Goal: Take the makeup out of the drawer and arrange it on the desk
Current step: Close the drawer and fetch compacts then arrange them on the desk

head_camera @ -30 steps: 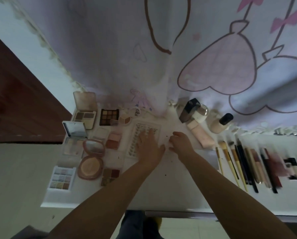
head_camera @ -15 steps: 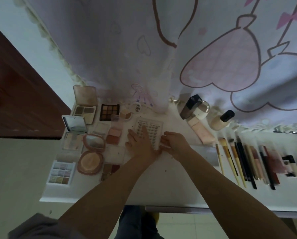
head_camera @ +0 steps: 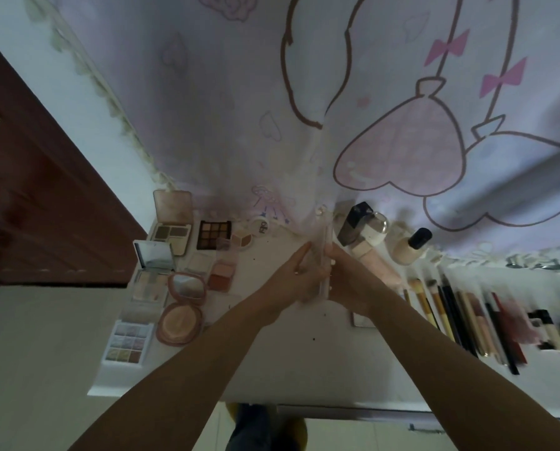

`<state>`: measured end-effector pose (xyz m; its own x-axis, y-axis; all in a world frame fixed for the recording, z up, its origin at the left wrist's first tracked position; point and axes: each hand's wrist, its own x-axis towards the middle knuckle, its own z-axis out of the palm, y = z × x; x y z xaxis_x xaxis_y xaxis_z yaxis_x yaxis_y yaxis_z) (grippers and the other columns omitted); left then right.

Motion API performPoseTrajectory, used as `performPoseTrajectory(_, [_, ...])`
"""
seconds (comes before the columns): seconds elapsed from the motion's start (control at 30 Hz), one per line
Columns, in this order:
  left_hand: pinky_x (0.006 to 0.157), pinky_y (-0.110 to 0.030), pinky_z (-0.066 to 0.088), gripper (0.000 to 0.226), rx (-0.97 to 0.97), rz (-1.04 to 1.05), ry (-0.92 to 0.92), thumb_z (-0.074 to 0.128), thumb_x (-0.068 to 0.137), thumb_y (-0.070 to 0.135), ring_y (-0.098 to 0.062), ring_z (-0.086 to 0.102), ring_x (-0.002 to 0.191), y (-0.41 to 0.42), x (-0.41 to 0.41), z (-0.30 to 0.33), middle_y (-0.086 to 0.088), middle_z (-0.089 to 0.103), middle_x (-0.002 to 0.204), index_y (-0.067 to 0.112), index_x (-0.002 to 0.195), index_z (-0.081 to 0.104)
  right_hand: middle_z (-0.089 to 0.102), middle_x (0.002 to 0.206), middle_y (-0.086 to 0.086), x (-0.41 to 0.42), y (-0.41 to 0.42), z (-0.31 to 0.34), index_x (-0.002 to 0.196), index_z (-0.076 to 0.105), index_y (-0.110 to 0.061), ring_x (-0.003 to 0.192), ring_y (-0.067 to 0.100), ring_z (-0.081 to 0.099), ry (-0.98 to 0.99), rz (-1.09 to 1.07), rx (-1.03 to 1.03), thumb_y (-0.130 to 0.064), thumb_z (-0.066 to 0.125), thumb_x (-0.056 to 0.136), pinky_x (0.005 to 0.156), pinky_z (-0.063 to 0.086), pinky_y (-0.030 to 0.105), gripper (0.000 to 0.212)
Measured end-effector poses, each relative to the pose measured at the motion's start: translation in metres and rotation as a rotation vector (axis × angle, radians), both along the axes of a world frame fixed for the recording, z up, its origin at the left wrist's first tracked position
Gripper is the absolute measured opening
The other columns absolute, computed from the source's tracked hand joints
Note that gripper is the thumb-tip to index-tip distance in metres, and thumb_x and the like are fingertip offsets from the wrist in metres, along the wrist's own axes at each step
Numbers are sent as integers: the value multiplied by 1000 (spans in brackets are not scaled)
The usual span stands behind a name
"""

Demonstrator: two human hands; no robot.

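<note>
White worktop (head_camera: 272, 362), makeup laid out across it.
I see open palettes (head_camera: 171, 234) and compacts (head_camera: 179, 322) at left, bottles (head_camera: 410, 247) at the back (one dark-capped), and brushes and pencils (head_camera: 451, 317) in a row at right.
</note>
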<state>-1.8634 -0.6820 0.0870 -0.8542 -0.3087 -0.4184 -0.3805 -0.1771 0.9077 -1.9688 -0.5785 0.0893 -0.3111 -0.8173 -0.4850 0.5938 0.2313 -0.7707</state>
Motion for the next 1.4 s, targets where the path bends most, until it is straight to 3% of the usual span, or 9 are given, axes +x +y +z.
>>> performPoseTrajectory(0.2, [99,-41,44,72,64,-24,5,64,85,39,-33,43,129,1,7,6,-17,42,141,39,145,25,51,134,19,9,5,-9,142,38,-20,121,38,51,-37,-25,-22,-55,72,69,92,47,57,88])
performPoseTrajectory(0.3, [97,-40,45,71,82,-13,-2,64,84,37,-31,43,129,4,15,1,-16,42,141,40,144,26,56,126,13,13,7,-14,141,39,-21,105,27,62,-20,-22,-18,-59,75,62,76,54,46,94])
performPoseTrajectory(0.4, [79,-23,51,68,138,-24,18,66,80,42,-15,54,115,6,20,-5,-1,52,128,49,138,31,60,120,10,18,7,-20,136,45,-27,94,20,67,15,-5,-12,-60,73,65,67,55,35,83])
performPoseTrajectory(0.53, [95,-42,50,41,288,54,37,60,84,37,-19,56,118,-5,27,-11,4,57,130,55,119,49,50,129,27,13,7,-26,137,43,-8,117,44,50,-70,-15,-104,-49,46,89,93,45,61,63])
performPoseTrajectory(0.63, [83,-38,55,41,447,47,94,67,78,42,-13,64,106,-16,34,-18,11,67,116,53,116,56,54,127,24,2,10,-28,132,47,-4,115,40,54,-116,-101,-165,-37,38,96,93,47,56,50])
performPoseTrajectory(0.77, [89,-48,51,46,692,416,74,60,80,34,-29,60,109,-39,36,-31,-13,60,120,24,125,55,63,120,18,-19,13,-45,119,60,-10,106,33,64,-57,-272,32,-34,46,95,77,55,46,37])
performPoseTrajectory(1.07, [51,-15,44,25,-47,616,-47,38,101,13,-1,58,55,-73,15,-36,5,60,69,12,95,62,68,113,6,-31,-24,-69,119,61,-21,103,24,65,423,-294,355,-11,38,99,94,51,47,32])
performPoseTrajectory(1.2, [63,-29,39,21,-520,541,-217,44,97,16,-23,54,71,-91,-3,-41,-7,59,75,8,86,61,62,107,3,-38,-53,-68,123,59,-21,86,15,58,635,-348,504,-7,38,96,75,50,25,37])
performPoseTrajectory(1.4, [86,-43,48,25,-614,442,-270,49,85,-2,-39,57,99,-111,-21,-45,-25,61,105,-4,109,56,63,98,8,-47,-72,-71,109,63,-6,78,17,51,910,-196,682,-7,37,95,71,39,23,29])
